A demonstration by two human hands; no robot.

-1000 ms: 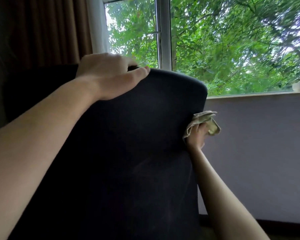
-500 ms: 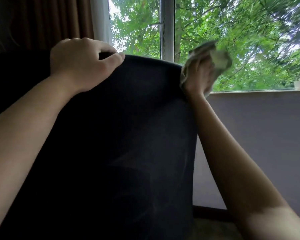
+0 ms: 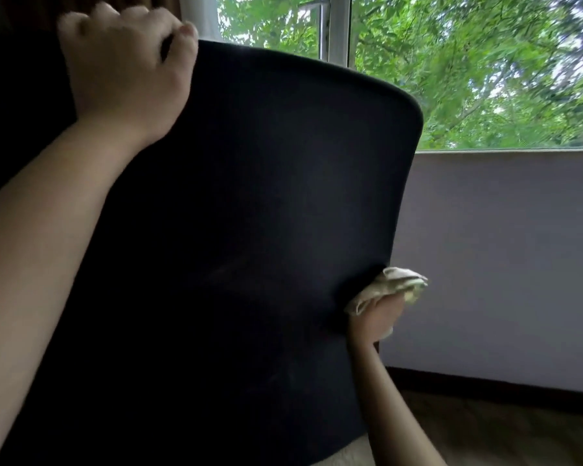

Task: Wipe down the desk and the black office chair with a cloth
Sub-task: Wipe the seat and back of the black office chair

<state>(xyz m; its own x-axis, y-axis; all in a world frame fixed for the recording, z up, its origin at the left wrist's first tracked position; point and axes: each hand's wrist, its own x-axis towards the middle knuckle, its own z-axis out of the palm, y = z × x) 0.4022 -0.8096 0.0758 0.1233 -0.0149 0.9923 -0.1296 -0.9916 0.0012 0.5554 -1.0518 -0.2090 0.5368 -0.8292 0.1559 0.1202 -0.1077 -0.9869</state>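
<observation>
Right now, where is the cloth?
In the head view the cloth sits low and right of centre, bunched in the right hand against the right edge of the black office chair, with the grey wall behind it.

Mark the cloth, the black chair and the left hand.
cloth point(image 3: 391, 284), head view, bunched fold at the backrest's right edge.
black chair point(image 3: 266, 196), head view, middle of the backrest.
left hand point(image 3: 125, 72), head view, back of the hand, gripping the top edge.
</observation>
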